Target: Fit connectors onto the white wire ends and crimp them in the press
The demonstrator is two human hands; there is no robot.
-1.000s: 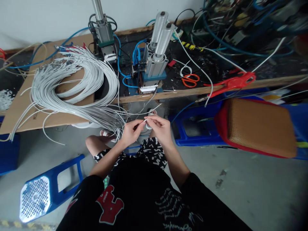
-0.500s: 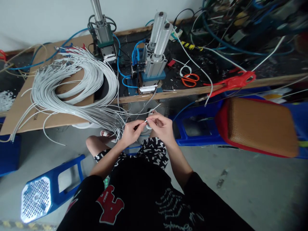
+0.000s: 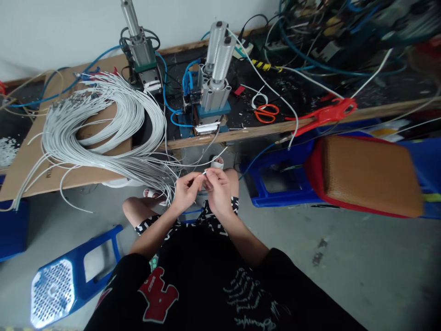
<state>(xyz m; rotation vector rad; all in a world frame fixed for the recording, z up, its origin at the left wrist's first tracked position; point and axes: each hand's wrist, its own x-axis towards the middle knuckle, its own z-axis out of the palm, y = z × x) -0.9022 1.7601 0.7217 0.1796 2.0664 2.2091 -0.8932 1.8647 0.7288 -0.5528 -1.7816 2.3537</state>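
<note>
My left hand (image 3: 186,191) and my right hand (image 3: 218,191) meet in front of my lap, below the bench edge. Both are closed in a pinch on a thin white cable (image 3: 204,173), a short bit of which shows between the fingertips. The rest of that piece is hidden by the fingers. To the left of my hands, a big looped bundle of white cables (image 3: 53,133) lies on cardboard, its loose ends hanging over the edge near my left wrist.
Two pneumatic presses (image 3: 216,94) (image 3: 141,53) stand on the bench (image 3: 241,134). Orange-handled scissors (image 3: 267,113) and a red plier-like tool (image 3: 327,116) lie to their right. A brown-cushioned seat (image 3: 370,174) is at right, a blue stool (image 3: 77,287) at lower left.
My right hand has moved left and turned more upright, closer to my left hand. The view has shifted slightly. Both hands keep their pinch.
</note>
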